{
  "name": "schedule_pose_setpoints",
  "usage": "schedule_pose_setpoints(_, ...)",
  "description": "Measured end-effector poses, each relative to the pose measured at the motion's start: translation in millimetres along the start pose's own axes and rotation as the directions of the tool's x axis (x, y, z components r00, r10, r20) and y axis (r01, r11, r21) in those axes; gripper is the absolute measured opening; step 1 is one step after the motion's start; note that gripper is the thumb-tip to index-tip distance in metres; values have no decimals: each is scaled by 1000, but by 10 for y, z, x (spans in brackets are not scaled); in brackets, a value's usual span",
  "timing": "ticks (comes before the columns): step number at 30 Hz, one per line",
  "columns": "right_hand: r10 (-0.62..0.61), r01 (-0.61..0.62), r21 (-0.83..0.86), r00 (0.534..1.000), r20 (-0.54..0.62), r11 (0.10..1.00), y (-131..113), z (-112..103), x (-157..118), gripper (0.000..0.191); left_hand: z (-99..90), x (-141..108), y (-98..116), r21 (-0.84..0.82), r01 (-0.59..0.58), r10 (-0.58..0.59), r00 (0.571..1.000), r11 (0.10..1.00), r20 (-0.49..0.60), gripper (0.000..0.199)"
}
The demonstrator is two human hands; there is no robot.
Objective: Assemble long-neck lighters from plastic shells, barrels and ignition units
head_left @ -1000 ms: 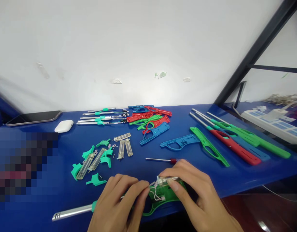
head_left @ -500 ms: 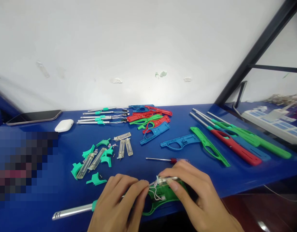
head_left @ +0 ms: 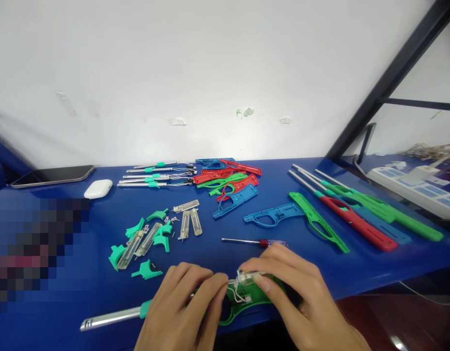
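Observation:
My right hand (head_left: 292, 292) pinches a clear fuel tank (head_left: 247, 277) between thumb and fingers, just above an opened green lighter shell (head_left: 259, 298). White wires (head_left: 236, 294) run inside the shell. Beside the tank's valve end, the fingertips of my left hand (head_left: 186, 304) are pressed together; what they grip is hidden. From under that hand a silver lighter tube (head_left: 111, 319) with a teal collar sticks out to the left. A screwdriver (head_left: 252, 242) lies just beyond my right hand.
Loose fuel tanks (head_left: 191, 223) and teal triggers (head_left: 147, 269) lie on the left. Behind them are several metal tubes (head_left: 157, 178) with wires and coloured shell halves (head_left: 235, 195). Whole lighters (head_left: 360, 222) lie at right. A phone (head_left: 52, 176) and white case (head_left: 98, 188) sit back left.
The fuel tank in my right hand has tipped slightly, and my left fingertips have come a little closer to it. The things on the table stay where they were.

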State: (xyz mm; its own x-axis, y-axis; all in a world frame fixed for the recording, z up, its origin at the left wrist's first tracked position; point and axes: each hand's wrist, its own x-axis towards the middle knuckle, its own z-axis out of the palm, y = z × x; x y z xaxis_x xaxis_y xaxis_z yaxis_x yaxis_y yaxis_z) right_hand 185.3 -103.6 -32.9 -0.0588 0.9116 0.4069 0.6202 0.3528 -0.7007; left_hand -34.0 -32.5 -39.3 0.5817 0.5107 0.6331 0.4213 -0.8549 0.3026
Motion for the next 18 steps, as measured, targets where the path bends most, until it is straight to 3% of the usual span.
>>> schedule_pose_setpoints(18,-59,59,-43,998,14,997,62,6,-16,30,9,-26,-5,-6,-50,50,998,999,-25,22)
